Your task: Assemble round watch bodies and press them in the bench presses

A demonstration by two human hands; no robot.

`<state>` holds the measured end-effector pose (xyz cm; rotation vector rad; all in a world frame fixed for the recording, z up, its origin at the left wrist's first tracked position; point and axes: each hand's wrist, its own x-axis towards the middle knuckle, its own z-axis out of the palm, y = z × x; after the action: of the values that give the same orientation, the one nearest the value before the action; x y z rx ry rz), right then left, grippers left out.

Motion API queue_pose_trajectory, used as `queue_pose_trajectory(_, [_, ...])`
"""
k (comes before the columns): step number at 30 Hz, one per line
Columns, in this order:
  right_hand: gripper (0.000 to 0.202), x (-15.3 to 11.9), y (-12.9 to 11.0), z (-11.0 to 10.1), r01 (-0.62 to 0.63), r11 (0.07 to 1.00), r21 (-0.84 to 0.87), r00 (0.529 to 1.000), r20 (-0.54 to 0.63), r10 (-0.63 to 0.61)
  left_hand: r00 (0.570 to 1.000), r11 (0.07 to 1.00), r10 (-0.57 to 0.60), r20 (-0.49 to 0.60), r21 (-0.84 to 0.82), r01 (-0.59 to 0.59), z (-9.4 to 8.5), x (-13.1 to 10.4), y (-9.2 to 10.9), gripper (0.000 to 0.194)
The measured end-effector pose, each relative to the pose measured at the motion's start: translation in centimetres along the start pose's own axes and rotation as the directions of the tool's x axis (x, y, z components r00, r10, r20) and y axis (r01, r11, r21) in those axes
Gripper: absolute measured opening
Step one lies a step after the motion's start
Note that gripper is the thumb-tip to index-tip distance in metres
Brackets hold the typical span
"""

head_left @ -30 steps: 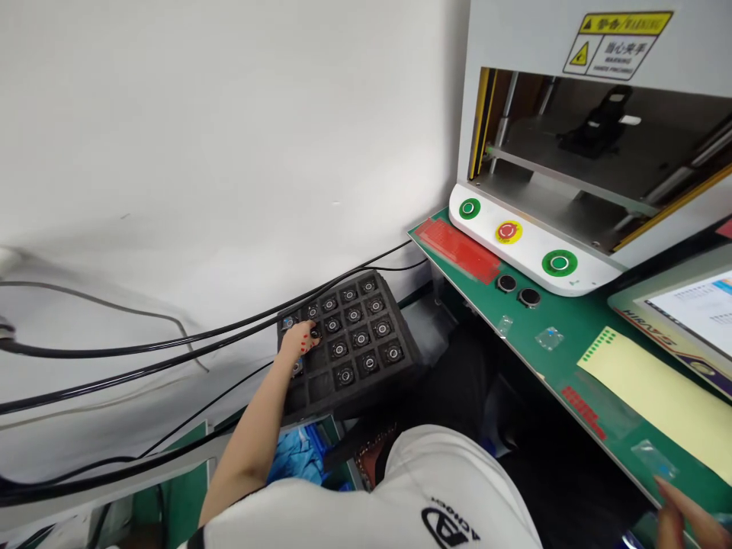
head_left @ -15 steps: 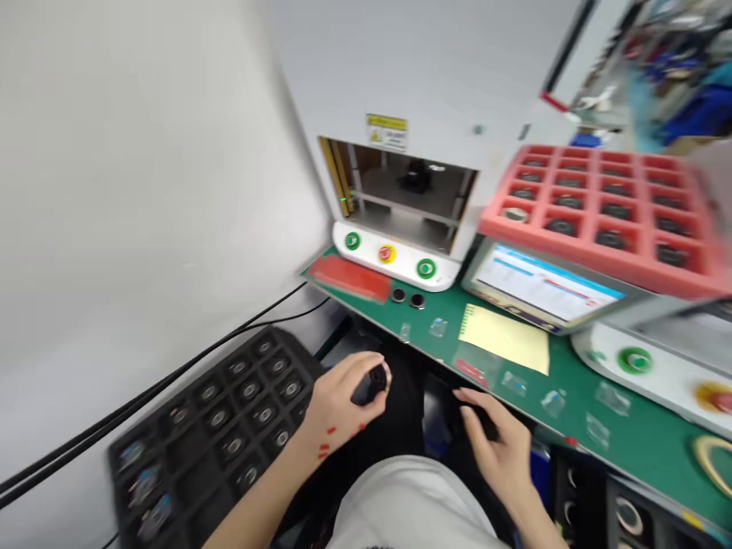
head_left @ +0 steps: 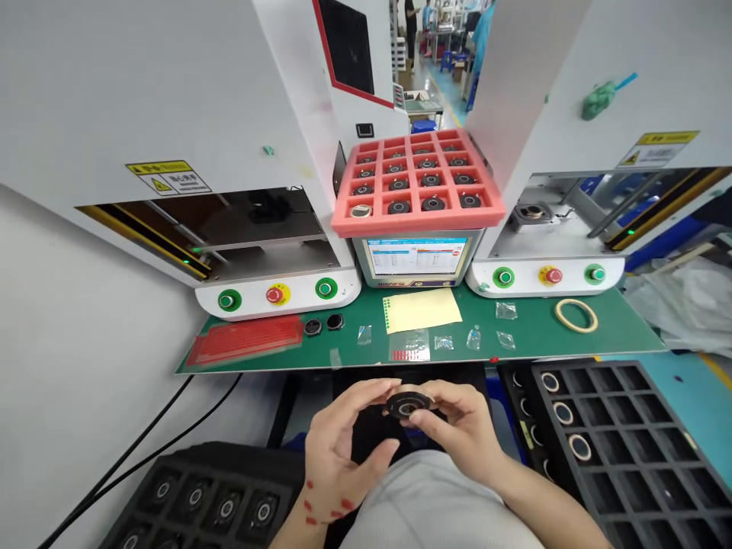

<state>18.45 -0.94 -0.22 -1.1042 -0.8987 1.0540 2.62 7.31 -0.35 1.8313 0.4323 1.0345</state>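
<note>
Far left, a black foam tray (head_left: pixel 245 461) sat low, round watch-like units in its pockets. Above it, red strips (head_left: pixel 245 341) lay on the green bench, with two dark-faced watches just beside them. Then in came the left hand (head_left: pixel 346 442), thumb and fingers wide apart, fingertips right by the rim of the round black piece (head_left: pixel 407 406); whether they touched, I couldn't tell. And there was the piece, mid-picture, in front of the body and below the bench edge, pinched in the right hand (head_left: pixel 463 419), thumb on its ringed face. The step looked like handling or turning it; the next move seemed to call for a steady right-hand pinch. Far right, another black tray (head_left: pixel 595 435) held three pale-ringed pieces.
</note>
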Motion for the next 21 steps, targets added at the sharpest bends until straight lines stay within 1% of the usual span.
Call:
queue_pose_trajectory(1, [0.012, 0.0, 0.0, -0.2, -0.050, 0.997, 0.062, 0.998, 0.027, 0.048, 0.997, 0.991, -0.064, 0.046, -0.111, 0.069, 0.0, 0.1, -0.1, 0.041])
queue_pose_trajectory(2, [0.015, 0.0, 0.0, -0.3, -0.110, 0.985, 0.133, 0.993, 0.064, 0.103, 0.988, 0.970, -0.117, 0.104, -0.204, 0.136, -0.1, 0.3, -0.1, 0.040])
queue_pose_trajectory(3, [0.018, 0.1, 0.0, -0.4, -0.177, 0.962, 0.206, 0.982, 0.103, 0.158, 0.977, 0.944, -0.149, 0.153, -0.271, 0.187, 0.0, 0.5, -0.2, 0.042])
queue_pose_trajectory(4, [0.021, 0.2, 0.0, -0.5, -0.241, 0.930, 0.276, 0.968, 0.138, 0.209, 0.972, 0.928, -0.158, 0.176, -0.309, 0.207, 0.0, 0.6, -0.3, 0.046])
queue_pose_trajectory(5, [0.025, 0.3, 0.0, -0.5, -0.299, 0.892, 0.338, 0.952, 0.167, 0.256, 0.975, 0.929, -0.147, 0.164, -0.315, 0.193, 0.1, 0.7, -0.4, 0.048])
queue_pose_trajectory(6, [0.027, 0.5, 0.0, -0.5, -0.348, 0.852, 0.392, 0.936, 0.187, 0.297, 0.985, 0.944, -0.118, 0.122, -0.293, 0.150, 0.2, 0.7, -0.6, 0.050])
queue_pose_trajectory(8, [0.029, 0.7, 0.0, -0.3, -0.416, 0.770, 0.484, 0.909, 0.220, 0.353, 1.000, 0.983, -0.018, 0.007, -0.181, 0.019, 0.6, 0.5, -0.9, 0.055])
queue_pose_trajectory(9, [0.029, 0.8, -0.1, -0.1, -0.432, 0.736, 0.521, 0.901, 0.233, 0.365, 0.999, 0.993, 0.043, -0.027, -0.109, -0.046, 0.8, 0.4, -1.0, 0.057])
queue_pose_trajectory(11, [0.026, 0.8, -0.2, 0.4, -0.443, 0.687, 0.576, 0.895, 0.248, 0.370, 0.991, 0.991, 0.135, -0.014, -0.005, -0.135, 1.2, 0.2, -1.2, 0.060])
queue_pose_trajectory(13, [0.026, 0.7, -0.2, 0.8, -0.455, 0.660, 0.598, 0.889, 0.262, 0.376, 0.989, 0.989, 0.147, -0.010, 0.029, -0.146, 1.5, 0.1, -1.4, 0.064])
queue_pose_trajectory(15, [0.030, 0.5, -0.1, 1.1, -0.487, 0.635, 0.600, 0.872, 0.296, 0.389, 0.992, 0.994, 0.112, -0.055, 0.013, -0.112, 1.7, 0.2, -1.4, 0.069])
queue_pose_trajectory(17, [0.032, 0.4, 0.0, 1.4, -0.518, 0.613, 0.596, 0.855, 0.336, 0.395, 0.990, 0.994, 0.113, -0.080, 0.001, -0.113, 1.7, 0.4, -1.5, 0.072])
queue_pose_trajectory(19, [0.030, 0.3, 0.2, 1.7, -0.536, 0.602, 0.592, 0.844, 0.359, 0.398, 0.988, 0.989, 0.148, -0.053, 0.024, -0.147, 1.6, 0.8, -1.6, 0.070])
queue_pose_trajectory(21, [0.030, 0.3, 0.2, 1.9, -0.550, 0.607, 0.574, 0.835, 0.370, 0.407, 0.988, 0.989, 0.149, -0.037, 0.028, -0.148, 1.3, 1.1, -1.6, 0.067])
